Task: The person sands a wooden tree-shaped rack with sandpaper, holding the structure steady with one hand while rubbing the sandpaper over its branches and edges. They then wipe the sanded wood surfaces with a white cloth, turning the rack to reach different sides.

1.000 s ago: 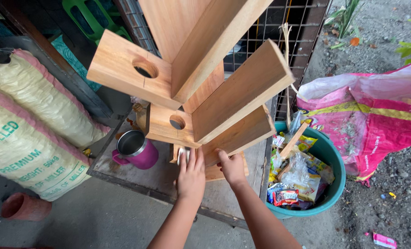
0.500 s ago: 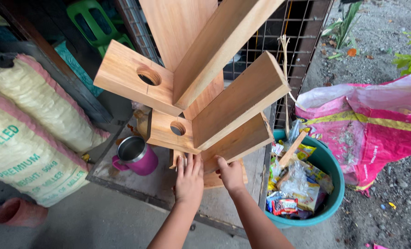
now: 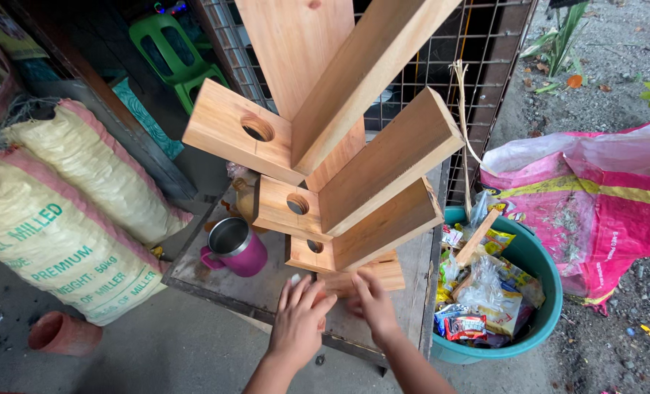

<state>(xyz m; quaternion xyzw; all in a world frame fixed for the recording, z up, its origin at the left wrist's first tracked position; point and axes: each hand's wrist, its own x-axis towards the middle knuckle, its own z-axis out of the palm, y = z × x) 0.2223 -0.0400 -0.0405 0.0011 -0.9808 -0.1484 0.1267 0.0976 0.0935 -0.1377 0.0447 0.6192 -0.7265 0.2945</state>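
A tall wooden stand (image 3: 325, 146) rises from a low table (image 3: 215, 281), with tiers of flat boards that each have a round hole. Its wooden base block (image 3: 372, 276) rests on the tabletop. My left hand (image 3: 299, 321) hovers with fingers spread just in front of the base. My right hand (image 3: 372, 303) is beside it, fingers resting against the base block's front edge. Neither hand holds anything.
A purple metal mug (image 3: 235, 248) stands on the table, left of the stand. Two filled grain sacks (image 3: 70, 219) lie at left, with a clay pot (image 3: 56, 332) below. A teal bin (image 3: 533, 266) full of wrappers and a pink sack (image 3: 595, 197) sit at right. Wire mesh stands behind.
Both hands have drawn back from the base toward me. The view has shifted slightly, so the stand now sits further right in the frame.
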